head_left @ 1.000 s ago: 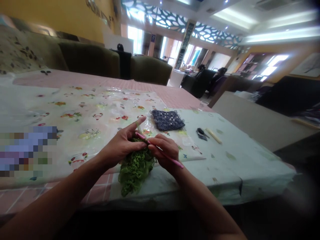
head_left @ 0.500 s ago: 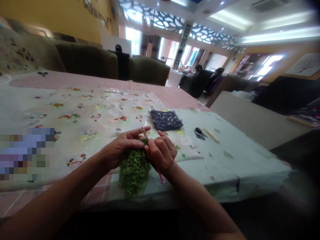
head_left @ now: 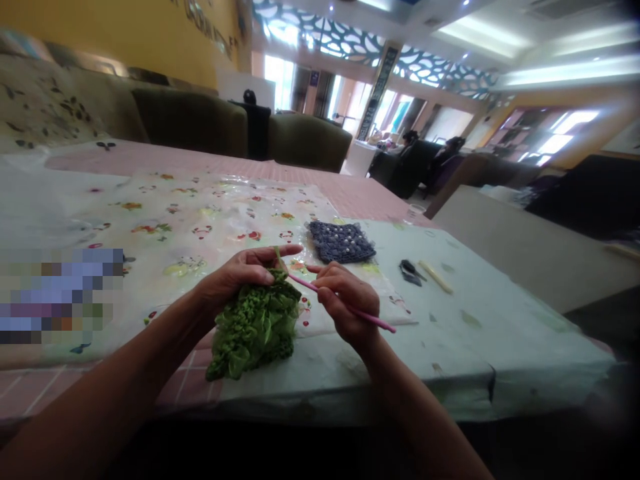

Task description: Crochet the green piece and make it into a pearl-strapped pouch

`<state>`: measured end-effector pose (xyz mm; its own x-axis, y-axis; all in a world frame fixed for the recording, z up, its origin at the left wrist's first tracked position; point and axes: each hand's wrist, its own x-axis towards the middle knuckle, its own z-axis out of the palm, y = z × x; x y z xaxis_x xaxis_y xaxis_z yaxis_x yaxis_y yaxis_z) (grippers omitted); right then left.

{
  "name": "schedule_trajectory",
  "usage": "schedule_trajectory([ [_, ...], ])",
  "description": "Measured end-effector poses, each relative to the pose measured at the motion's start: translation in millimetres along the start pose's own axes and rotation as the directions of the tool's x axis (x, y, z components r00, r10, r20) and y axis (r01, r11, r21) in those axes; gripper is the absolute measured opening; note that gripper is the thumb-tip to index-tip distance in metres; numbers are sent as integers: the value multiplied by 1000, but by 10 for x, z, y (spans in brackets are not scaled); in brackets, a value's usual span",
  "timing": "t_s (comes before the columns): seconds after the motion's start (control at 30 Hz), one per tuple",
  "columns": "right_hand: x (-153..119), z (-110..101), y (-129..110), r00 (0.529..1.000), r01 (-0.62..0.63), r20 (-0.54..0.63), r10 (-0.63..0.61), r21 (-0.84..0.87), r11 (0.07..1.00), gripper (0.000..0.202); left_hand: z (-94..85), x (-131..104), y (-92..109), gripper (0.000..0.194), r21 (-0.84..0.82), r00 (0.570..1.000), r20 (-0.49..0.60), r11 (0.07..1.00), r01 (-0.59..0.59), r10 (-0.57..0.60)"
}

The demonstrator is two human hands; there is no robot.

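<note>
While the fingers of your left hand (head_left: 243,270) pinch the top edge of the green crocheted piece (head_left: 255,323) hanging below them, those of your right hand (head_left: 349,299) grip the pink hook (head_left: 305,283), and the dark beaded square (head_left: 341,242) lies beyond both on the worktop (head_left: 480,293).
</note>
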<state>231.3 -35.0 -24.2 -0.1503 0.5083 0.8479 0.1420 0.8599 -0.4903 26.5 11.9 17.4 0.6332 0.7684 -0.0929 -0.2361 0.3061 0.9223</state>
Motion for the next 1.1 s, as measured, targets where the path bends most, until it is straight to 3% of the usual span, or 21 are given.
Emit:
schedule_trajectory([
  [0.17,3,-46,27,996,-88,12,87,100,991,15,13,-6,-7,67,-46,999,47,999,25,-23],
  [0.4,33,-69,26,999,-45,29,42,100,994,13,2,-27,33,72,-25,990,102,995,95,-92],
  [0.67,42,-122,53,984,-178,85,158,348,920,21,34,-19,-28,59,-17,992,92,996,87,-86],
  [0.73,20,-74,65,985,-173,71,159,280,944,17,88,-19,-94,58,13,993,85,997,82,-82],
  [0.83,-7,7,74,999,32,27,-30,-55,998,5,166,-18,-199,44,82,997,58,996,45,-50],
  [0.93,-12,43,79,976,217,41,-215,-331,918,17,211,-19,-239,25,205,996,69,976,-69,56],
  [1.1,-16,28,106,977,177,-32,-213,-437,882,20,170,-37,-146,31,440,977,119,873,-211,176],
])
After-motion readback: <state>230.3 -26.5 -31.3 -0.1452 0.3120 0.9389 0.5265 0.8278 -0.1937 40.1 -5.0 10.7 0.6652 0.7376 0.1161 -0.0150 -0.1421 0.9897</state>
